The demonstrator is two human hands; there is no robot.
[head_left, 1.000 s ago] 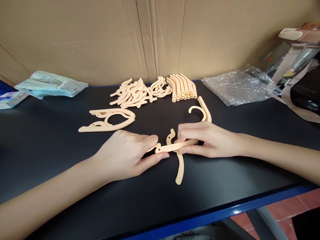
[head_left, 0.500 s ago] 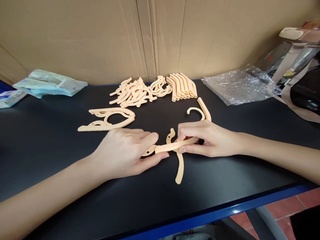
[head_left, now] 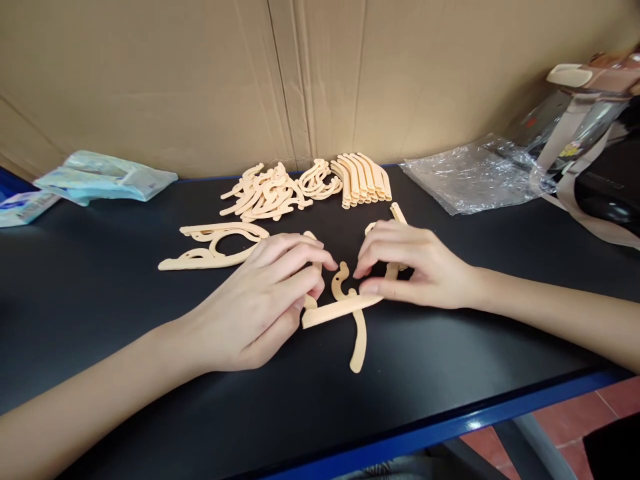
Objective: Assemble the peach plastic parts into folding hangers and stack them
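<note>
Your left hand [head_left: 270,300], its hold impossible to tell, and loosely parted right hand [head_left: 413,267] sat apart, the pale bar [head_left: 340,311] between lying roughly nine-to-three o'clock, right end nearest your right hand.

The left forearm [head_left: 110,380] is extended from the lower left, the left hand [head_left: 265,300] held bent-fingered near centre; right of centre, the right hand [head_left: 413,263] is held, thumb [head_left: 393,289] and fingers [head_left: 383,250] parted.

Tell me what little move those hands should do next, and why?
Maybe pinch the long piece with the right hand: its end is by that thumb and the fingers look open, while the left hand seems busy with another piece.
</note>
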